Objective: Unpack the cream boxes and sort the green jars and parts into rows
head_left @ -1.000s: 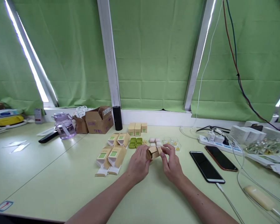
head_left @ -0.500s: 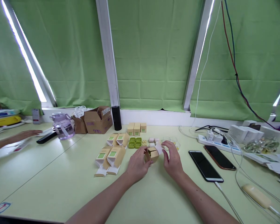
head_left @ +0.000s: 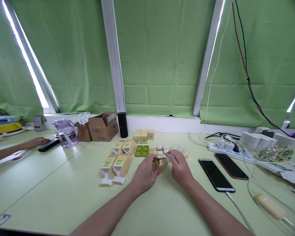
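Note:
My left hand [head_left: 145, 174] is closed around the left side of a small kraft cardboard box [head_left: 162, 165], holding it just above or on the table. The box's top is open, with a white inner flap [head_left: 167, 158] raised at its right. Fingers of my right hand [head_left: 180, 166] are pinched on that flap. Left of the hands lie several tan cartons [head_left: 121, 164] with green label squares and white flaps. Behind the box stand green square cups [head_left: 142, 150], small yellow pieces [head_left: 151, 150], white-pink rolls [head_left: 159, 148] and clear round containers [head_left: 184, 150].
Three closed tan boxes [head_left: 144, 135] stand farther back. A brown carton [head_left: 103, 127], black cylinder [head_left: 122, 125] and purple jug [head_left: 66, 132] line the left rear. Phones [head_left: 216, 175], cables and a power strip [head_left: 229, 152] occupy the right. Another person's hand [head_left: 36, 142] rests at far left.
My right hand has moved left and closed in on the white flap, which now bends toward the box. The other person's hand has shifted slightly right.

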Demonstrator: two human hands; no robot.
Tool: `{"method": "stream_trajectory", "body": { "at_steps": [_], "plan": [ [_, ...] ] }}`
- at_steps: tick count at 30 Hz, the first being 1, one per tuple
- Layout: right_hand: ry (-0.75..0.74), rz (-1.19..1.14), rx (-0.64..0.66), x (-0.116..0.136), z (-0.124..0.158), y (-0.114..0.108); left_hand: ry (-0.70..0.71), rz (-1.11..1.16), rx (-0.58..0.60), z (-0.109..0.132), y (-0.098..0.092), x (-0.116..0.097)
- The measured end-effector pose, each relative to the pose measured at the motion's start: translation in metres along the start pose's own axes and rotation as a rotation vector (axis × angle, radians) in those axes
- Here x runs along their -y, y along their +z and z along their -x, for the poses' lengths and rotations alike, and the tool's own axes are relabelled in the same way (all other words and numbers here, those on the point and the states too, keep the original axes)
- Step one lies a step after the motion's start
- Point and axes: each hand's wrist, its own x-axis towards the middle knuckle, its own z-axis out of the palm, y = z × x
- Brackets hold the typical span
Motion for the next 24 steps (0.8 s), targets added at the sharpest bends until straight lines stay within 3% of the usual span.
{"method": "stream_trajectory", "body": {
  "at_steps": [5,13,24],
  "plan": [
    [0.046,-0.066,0.017,0.001,0.001,0.004,0.050,-0.013,0.000,0.000,0.002,0.003],
    [0.282,-0.076,0.000,0.001,0.007,0.006,0.071,-0.020,-0.011,0.001,0.005,0.008],
    [0.254,-0.197,0.127,0.012,0.004,0.007,-0.006,0.087,-0.020,0.001,0.013,0.020]
  ]
}}
